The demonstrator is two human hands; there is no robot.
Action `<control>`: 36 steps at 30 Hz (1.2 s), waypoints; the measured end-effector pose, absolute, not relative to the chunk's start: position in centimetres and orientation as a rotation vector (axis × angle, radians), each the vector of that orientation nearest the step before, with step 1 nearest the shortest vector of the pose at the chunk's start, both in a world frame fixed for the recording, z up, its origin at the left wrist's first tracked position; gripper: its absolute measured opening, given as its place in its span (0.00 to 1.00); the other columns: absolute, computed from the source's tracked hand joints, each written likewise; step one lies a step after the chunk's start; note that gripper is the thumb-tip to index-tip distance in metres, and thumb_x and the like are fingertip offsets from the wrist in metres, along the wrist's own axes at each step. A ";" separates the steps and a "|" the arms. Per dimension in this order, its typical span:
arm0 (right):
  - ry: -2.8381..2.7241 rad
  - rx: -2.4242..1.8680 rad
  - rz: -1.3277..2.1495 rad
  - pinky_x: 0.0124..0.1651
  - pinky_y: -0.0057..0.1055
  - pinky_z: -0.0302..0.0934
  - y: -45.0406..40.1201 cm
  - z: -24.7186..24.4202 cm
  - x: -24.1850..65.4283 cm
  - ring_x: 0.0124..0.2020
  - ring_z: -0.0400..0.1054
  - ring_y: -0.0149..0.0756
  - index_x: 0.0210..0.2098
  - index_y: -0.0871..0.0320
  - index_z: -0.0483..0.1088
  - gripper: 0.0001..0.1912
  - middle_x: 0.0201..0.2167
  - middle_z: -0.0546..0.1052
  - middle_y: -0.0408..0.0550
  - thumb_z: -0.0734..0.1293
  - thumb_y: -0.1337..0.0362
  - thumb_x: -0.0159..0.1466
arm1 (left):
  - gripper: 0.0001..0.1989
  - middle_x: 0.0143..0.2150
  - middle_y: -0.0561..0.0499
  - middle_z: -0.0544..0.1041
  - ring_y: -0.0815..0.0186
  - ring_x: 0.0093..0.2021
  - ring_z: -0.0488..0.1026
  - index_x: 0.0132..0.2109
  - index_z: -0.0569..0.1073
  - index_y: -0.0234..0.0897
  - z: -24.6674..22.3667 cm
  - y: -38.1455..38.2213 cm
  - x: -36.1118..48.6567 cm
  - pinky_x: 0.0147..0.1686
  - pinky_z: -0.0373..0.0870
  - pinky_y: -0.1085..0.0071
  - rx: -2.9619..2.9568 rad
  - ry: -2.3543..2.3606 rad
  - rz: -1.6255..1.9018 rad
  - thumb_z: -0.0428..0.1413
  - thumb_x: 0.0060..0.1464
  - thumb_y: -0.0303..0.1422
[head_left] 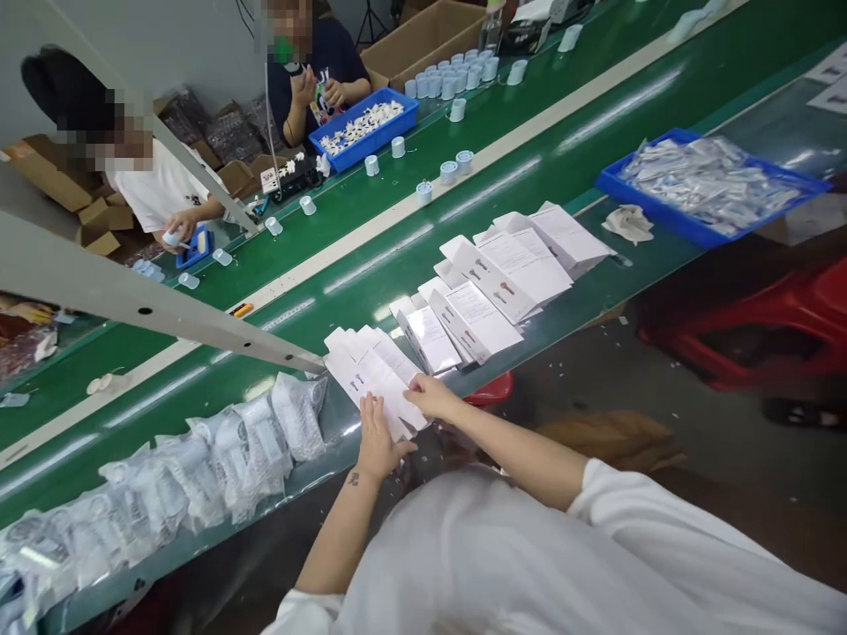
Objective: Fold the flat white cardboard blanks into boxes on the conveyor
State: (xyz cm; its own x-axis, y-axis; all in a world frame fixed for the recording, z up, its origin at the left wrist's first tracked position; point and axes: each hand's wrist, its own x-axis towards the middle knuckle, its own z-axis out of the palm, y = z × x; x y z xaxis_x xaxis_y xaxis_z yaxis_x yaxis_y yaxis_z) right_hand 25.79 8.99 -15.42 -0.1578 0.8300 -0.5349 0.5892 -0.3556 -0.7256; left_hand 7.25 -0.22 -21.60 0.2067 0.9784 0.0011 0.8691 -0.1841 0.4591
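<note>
A flat white folding carton [374, 375] with small dark key-like prints lies at the edge of the bench in front of me, overlapping other white cartons. My left hand [378, 438] rests on its lower left part, fingers stretched out flat and thumb spread to the side. At the carton's right edge my right hand [430, 397] is closed, pinching it between thumb and fingers. Just to the right stand several partly unfolded white cartons [476, 317] with printed text and pictures, in a leaning row. What is inside them is hidden.
Bubble-wrapped packages [225, 467] line the bench at left. A slanted metal post [165, 313] crosses beside my cartons. Beyond runs a green conveyor [357, 256] with pale blue cups [448, 172]. A blue tray [711, 238] of packets is at right. Two people sit across.
</note>
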 end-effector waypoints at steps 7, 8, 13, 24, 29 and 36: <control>-1.295 -1.604 1.575 0.24 0.25 0.58 6.8 -10.6 25.4 0.22 0.63 0.29 0.30 0.56 0.63 0.12 0.20 0.67 0.36 0.70 0.57 0.57 | 0.38 0.58 0.30 0.72 0.38 0.63 0.66 0.63 0.62 0.30 -11.8 -2.6 5.3 0.61 0.56 0.36 2.459 1.776 0.644 0.67 0.50 0.38; -1.269 -1.575 1.560 0.24 0.25 0.59 6.4 -10.1 25.0 0.22 0.63 0.29 0.30 0.55 0.62 0.14 0.21 0.67 0.36 0.70 0.56 0.56 | 0.31 0.54 0.34 0.75 0.42 0.59 0.70 0.61 0.65 0.32 -10.6 -2.8 5.2 0.59 0.60 0.40 2.521 1.732 0.630 0.64 0.53 0.33; -1.240 -1.392 1.486 0.33 0.34 0.70 4.1 -7.9 24.3 0.31 0.70 0.35 0.41 0.54 0.64 0.23 0.31 0.72 0.42 0.67 0.42 0.61 | 0.14 0.38 0.44 0.80 0.56 0.42 0.75 0.50 0.74 0.36 -7.7 -3.5 4.3 0.43 0.67 0.59 2.686 1.493 0.962 0.55 0.58 0.22; -2.419 -1.154 0.593 0.69 0.73 0.24 -0.8 -3.6 23.1 0.74 0.18 0.73 0.71 0.58 0.10 0.83 0.73 0.20 0.72 0.75 0.32 0.46 | 0.17 0.25 0.52 0.77 0.68 0.25 0.70 0.29 0.79 0.36 -1.2 -3.2 4.4 0.29 0.68 0.71 0.776 1.210 1.164 0.69 0.43 0.46; -2.370 -1.353 0.736 0.69 0.71 0.37 -2.9 -3.9 22.6 0.74 0.29 0.76 0.73 0.57 0.15 0.84 0.74 0.27 0.73 0.78 0.35 0.43 | 0.18 0.28 0.50 0.78 0.67 0.27 0.71 0.30 0.80 0.36 -0.8 -3.2 3.6 0.30 0.67 0.70 0.935 1.299 1.095 0.65 0.49 0.48; -2.137 -1.375 0.641 0.60 0.60 0.64 -1.3 -2.9 25.1 0.64 0.64 0.61 0.75 0.56 0.38 0.49 0.67 0.64 0.66 0.69 0.55 0.65 | 0.07 0.37 0.45 0.80 0.59 0.40 0.75 0.43 0.79 0.38 -1.4 -2.3 2.8 0.43 0.69 0.62 2.327 1.493 1.136 0.56 0.63 0.31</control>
State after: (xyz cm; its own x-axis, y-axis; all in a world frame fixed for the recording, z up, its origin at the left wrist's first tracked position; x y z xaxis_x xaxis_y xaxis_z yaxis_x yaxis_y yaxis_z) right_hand 25.12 -1.29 -2.93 -0.3534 0.9206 0.1663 0.6769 0.3744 -0.6337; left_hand 2.77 -2.25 -1.36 0.2167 0.8308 0.5127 0.7157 -0.4924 0.4953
